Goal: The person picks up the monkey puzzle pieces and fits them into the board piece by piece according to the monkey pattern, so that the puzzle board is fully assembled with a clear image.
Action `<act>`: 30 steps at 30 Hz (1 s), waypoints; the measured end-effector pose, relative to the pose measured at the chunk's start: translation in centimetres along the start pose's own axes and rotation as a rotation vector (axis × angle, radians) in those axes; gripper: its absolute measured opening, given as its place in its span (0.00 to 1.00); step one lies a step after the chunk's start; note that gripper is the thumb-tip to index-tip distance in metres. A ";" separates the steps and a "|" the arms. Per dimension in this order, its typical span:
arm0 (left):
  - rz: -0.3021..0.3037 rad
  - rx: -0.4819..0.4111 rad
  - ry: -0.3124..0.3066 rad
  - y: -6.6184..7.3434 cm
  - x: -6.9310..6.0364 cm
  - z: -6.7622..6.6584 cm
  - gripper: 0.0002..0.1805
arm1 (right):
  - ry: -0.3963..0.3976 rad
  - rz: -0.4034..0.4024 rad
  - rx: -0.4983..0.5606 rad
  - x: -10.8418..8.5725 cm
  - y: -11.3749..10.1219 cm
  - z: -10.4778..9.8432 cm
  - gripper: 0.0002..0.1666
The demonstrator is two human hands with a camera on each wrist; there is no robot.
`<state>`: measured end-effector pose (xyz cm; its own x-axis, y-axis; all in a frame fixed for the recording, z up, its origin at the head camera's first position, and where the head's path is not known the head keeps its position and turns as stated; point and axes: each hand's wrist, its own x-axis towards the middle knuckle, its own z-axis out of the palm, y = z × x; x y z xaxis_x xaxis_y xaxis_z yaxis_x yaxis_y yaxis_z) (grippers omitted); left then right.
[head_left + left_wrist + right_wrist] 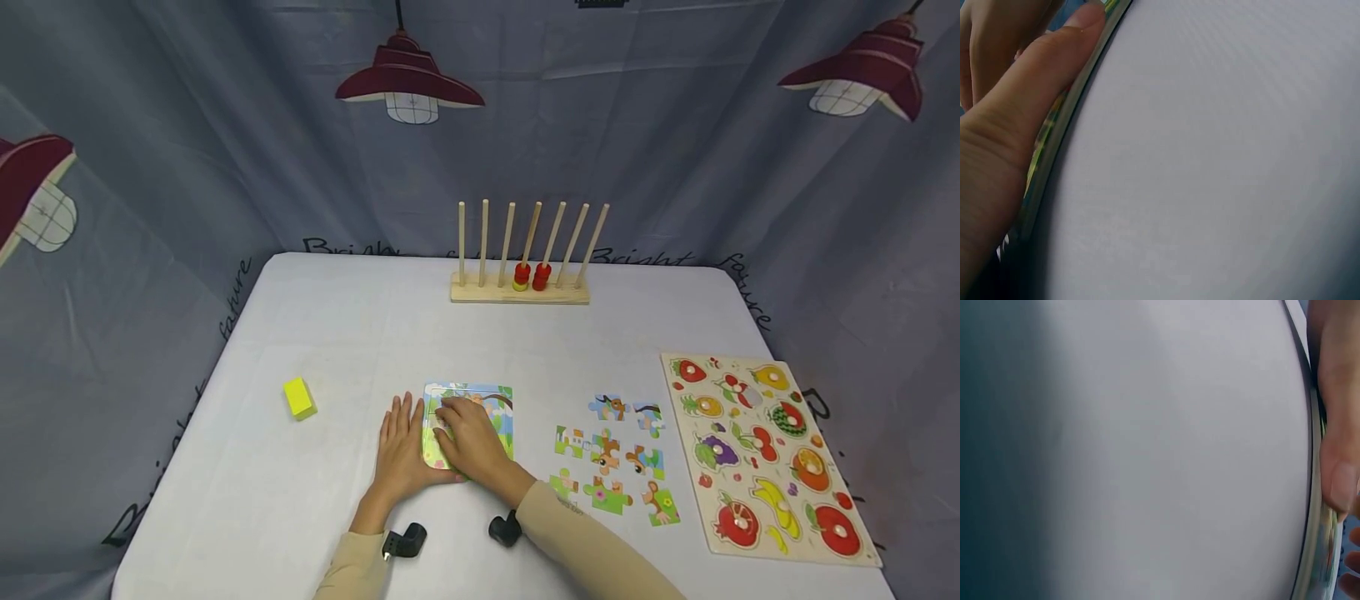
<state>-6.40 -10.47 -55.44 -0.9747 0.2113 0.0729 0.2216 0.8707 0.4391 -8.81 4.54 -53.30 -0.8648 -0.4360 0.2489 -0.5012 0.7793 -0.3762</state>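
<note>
A small jigsaw board (pixel 504 427) with a colourful animal picture lies flat at the front middle of the table. My left hand (pixel 405 454) rests at its left side, fingers straight and pointing away, its thumb along the near edge; the left wrist view shows this thumb (pixel 1035 75) against the board's rim. Over the board lies my right hand (pixel 476 442), fingers lightly bent, thumb apart from them, touching the picture. Its thumb (pixel 1340 456) also shows above the rim in the right wrist view. Whatever lies beneath the right palm is hidden.
Several loose jigsaw pieces (pixel 606 450) lie to the right of the board. Farther right is a wooden fruit puzzle (pixel 738 492). A yellow block (pixel 300 398) sits on the left. At the back stands a peg rack (pixel 480 293) with red and yellow beads (pixel 541 277).
</note>
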 end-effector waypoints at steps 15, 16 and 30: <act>0.040 0.025 0.057 -0.2 0.0 0.2 0.67 | -0.183 -0.022 -0.046 -1.6 -0.5 0.1 0.32; 0.040 0.024 0.057 -0.3 0.0 0.3 0.67 | -0.183 -0.023 -0.047 -1.6 -0.5 0.1 0.32; -0.019 -0.006 0.030 0.0 0.1 0.4 0.75 | -0.075 0.073 0.127 -1.3 0.7 -1.2 0.32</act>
<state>-6.48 -10.25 -55.82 -0.9792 0.1811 0.0916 0.2029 0.8717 0.4460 -8.01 6.22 -52.86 -0.8965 -0.4165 0.1511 -0.4325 0.7488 -0.5022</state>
